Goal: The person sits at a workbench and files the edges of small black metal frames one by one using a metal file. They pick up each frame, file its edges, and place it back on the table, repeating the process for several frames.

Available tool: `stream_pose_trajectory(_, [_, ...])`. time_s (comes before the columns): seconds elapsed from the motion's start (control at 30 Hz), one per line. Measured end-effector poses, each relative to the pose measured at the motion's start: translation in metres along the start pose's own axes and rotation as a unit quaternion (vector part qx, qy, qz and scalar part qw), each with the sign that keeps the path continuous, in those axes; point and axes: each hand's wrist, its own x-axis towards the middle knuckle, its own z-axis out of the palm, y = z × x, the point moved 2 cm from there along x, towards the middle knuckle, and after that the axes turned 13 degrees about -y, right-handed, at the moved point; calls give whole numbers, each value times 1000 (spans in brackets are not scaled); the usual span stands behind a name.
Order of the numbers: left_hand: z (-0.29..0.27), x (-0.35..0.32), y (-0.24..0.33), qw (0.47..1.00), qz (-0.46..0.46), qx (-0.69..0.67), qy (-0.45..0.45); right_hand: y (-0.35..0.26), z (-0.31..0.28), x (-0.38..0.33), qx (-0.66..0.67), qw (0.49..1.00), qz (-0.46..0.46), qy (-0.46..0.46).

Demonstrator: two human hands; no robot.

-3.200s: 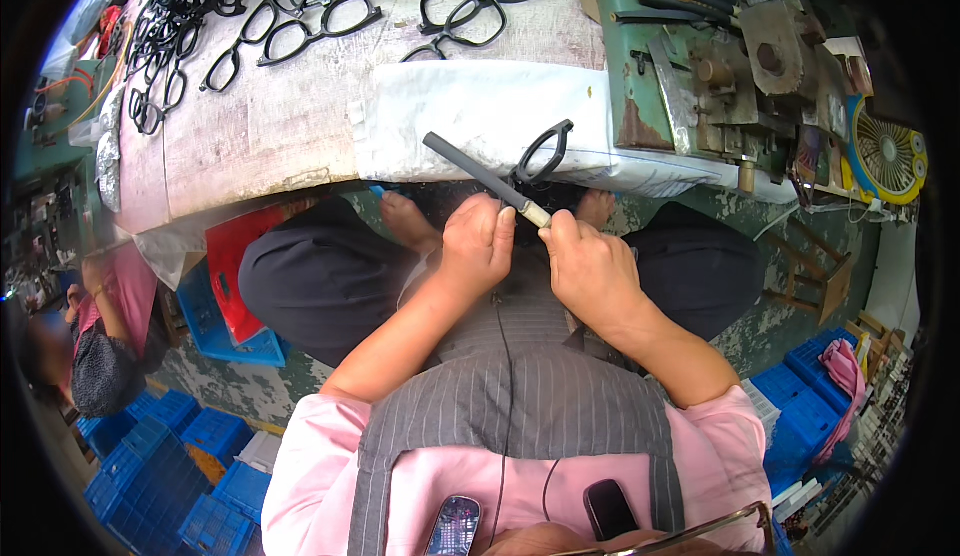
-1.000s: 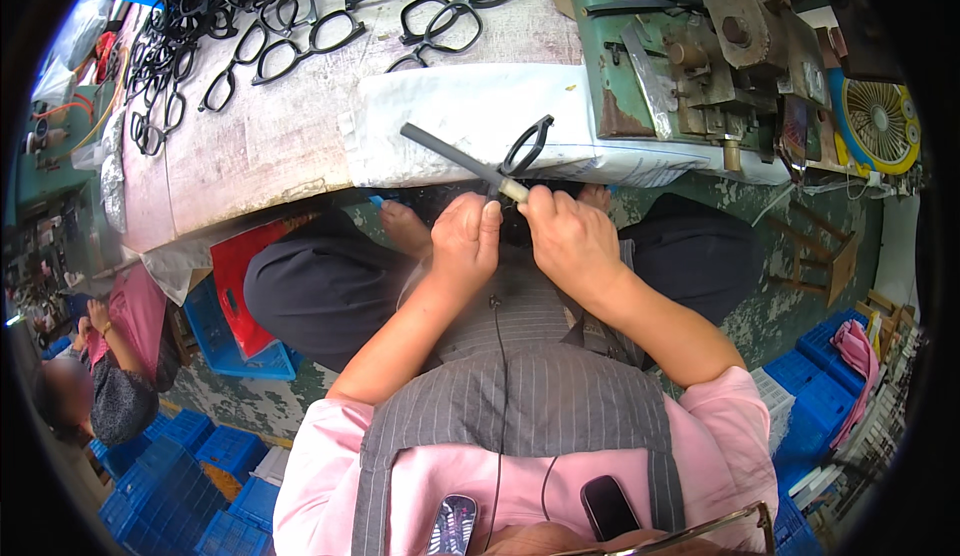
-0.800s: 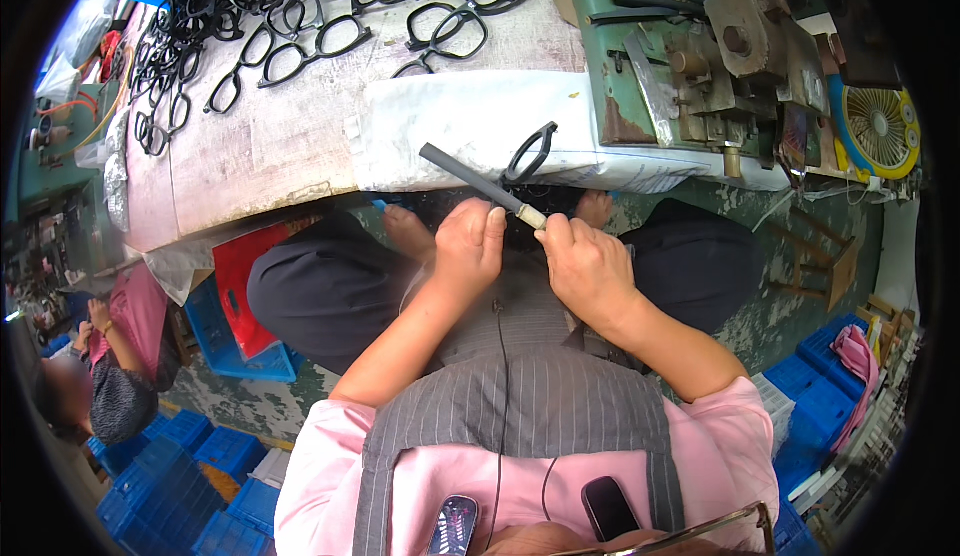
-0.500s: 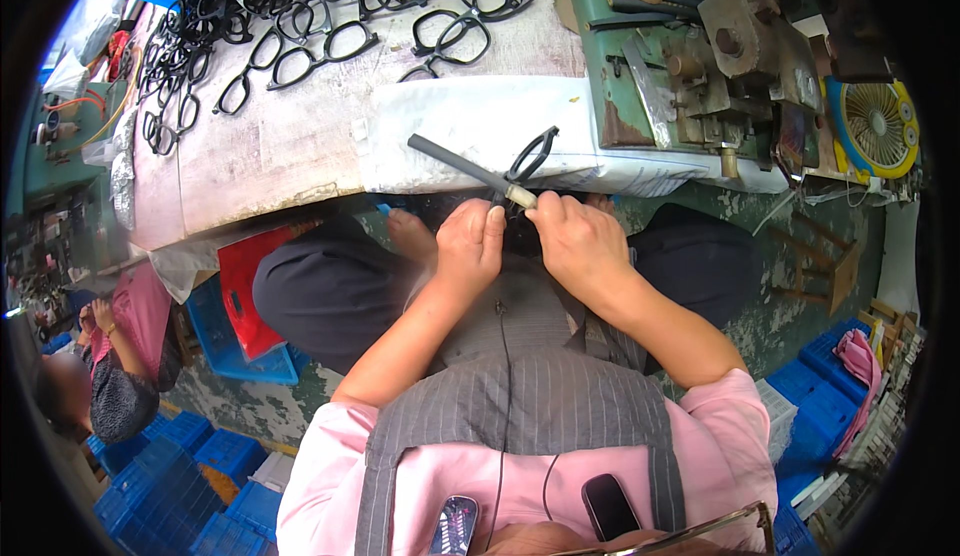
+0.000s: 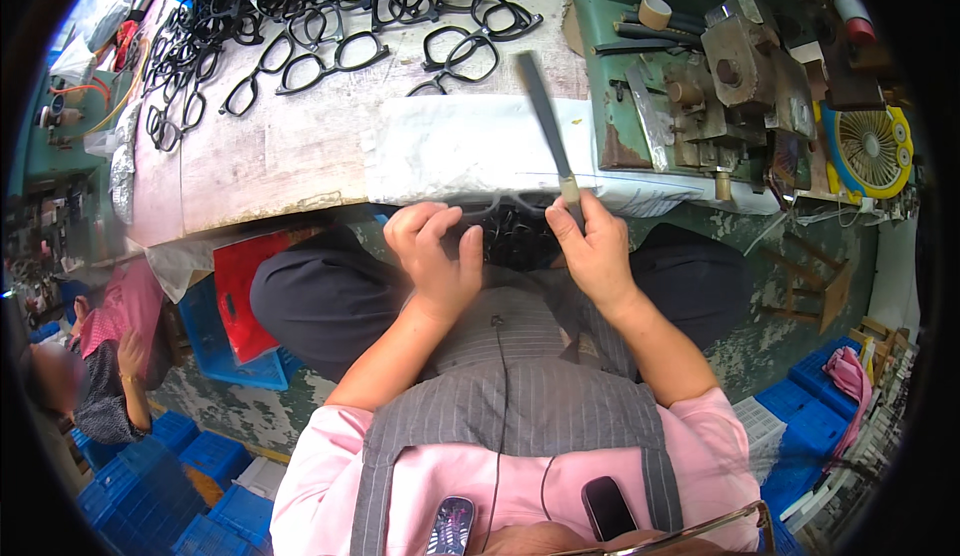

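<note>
Head view, looking down: seated person in a pink shirt and grey striped apron, both hands working at the near edge of the table (image 5: 300, 171). Right hand (image 5: 598, 256): fingers wrapped tight around the pale handle of a flat file (image 5: 545, 121); the file's dark, narrow blade stands nearly upright, tilted slightly left, reaching over a white cloth pad (image 5: 460, 151) on the table edge. Left hand (image 5: 435, 256): fingers curled and pinching the left end of a dark eyeglass frame (image 5: 510, 218). The frame is thin and dark, held level between the two hands just below the table edge, above the lap; its right end is at the file handle, where contact is hard to judge. Farther back on the table, a spread pile of black eyeglass frames (image 5: 330, 16), many overlapping. To the right, a green metal bench fixture (image 5: 720, 86) with blocks and a roll of tape. Blue crates (image 5: 160, 486) on the floor, lower left.
</note>
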Motion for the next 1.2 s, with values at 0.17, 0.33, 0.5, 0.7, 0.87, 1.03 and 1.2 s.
stream_pose_trajectory(0.17, [6, -11, 7, 989, -27, -132, 63, 7, 28, -21, 481, 866, 139, -3])
stream_pose_trajectory(0.33, [4, -4, 18, 993, 5, -105, -60, 0, 37, -19, 562, 813, 150, -25])
stream_pose_trajectory(0.5, [23, -3, 23, 960, -119, -189, -167, -4, 58, -16, 632, 740, 211, -92])
stream_pose_trajectory(0.7, [21, -7, 11, 944, -156, -258, -135, 8, 61, -17, 639, 736, 173, -138])
stream_pose_trajectory(0.87, [26, -14, 8, 870, -252, -396, -151, 17, 28, -15, 459, 878, 81, -104])
stream_pose_trajectory(1.03, [27, -10, 5, 931, -163, -282, -165, 2, -8, -13, 42, 989, -107, -92])
stream_pose_trajectory(1.2, [27, -7, 3, 939, -147, -256, -179, -9, -12, -13, -122, 980, -109, -114])
